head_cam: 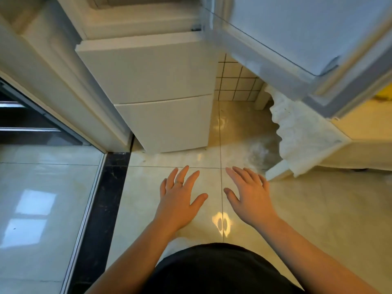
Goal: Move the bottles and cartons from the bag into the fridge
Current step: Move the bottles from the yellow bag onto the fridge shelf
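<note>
Your left grip (180, 200) and right grip (252, 198) hover side by side over the tiled floor (318, 209), fingers straight and spread, holding nothing. The white fridge (161, 85) stands at the floor's far edge, with both lower fronts closed and the upper door (297, 28) swung open to your right.
</note>
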Demonstrator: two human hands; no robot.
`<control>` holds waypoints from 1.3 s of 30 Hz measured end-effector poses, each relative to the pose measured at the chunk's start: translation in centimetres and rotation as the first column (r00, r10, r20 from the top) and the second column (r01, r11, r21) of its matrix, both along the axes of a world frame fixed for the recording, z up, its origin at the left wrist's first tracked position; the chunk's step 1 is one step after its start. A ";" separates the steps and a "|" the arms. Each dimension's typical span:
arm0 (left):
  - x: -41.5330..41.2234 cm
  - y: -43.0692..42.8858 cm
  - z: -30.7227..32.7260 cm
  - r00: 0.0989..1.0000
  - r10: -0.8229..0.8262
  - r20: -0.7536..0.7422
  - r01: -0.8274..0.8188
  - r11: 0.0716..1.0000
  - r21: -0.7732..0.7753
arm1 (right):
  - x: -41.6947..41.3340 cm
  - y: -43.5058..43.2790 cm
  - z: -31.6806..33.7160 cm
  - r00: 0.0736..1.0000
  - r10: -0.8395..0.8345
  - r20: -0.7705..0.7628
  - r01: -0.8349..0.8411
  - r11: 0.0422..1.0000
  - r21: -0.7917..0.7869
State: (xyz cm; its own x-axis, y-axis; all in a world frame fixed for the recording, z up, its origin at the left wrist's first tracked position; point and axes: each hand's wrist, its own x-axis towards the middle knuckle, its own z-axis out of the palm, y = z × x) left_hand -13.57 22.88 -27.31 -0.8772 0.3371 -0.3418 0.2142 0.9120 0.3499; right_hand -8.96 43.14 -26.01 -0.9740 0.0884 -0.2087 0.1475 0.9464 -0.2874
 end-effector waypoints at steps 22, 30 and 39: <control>8.7 32.2 0.1 0.864 -0.502 0.029 0.501 0.865 0.036 | 16.2 28.8 0.1 0.852 -0.524 0.006 0.523 0.849 -0.072; 2.7 47.3 0.5 0.802 -0.598 0.001 0.596 0.799 0.075 | 12.7 42.5 0.5 0.812 -0.582 0.024 0.583 0.811 -0.052; -2.8 56.4 1.9 0.838 -0.545 -0.001 0.541 0.832 0.124 | 6.6 53.1 1.3 0.819 -0.574 -0.004 0.568 0.811 -0.138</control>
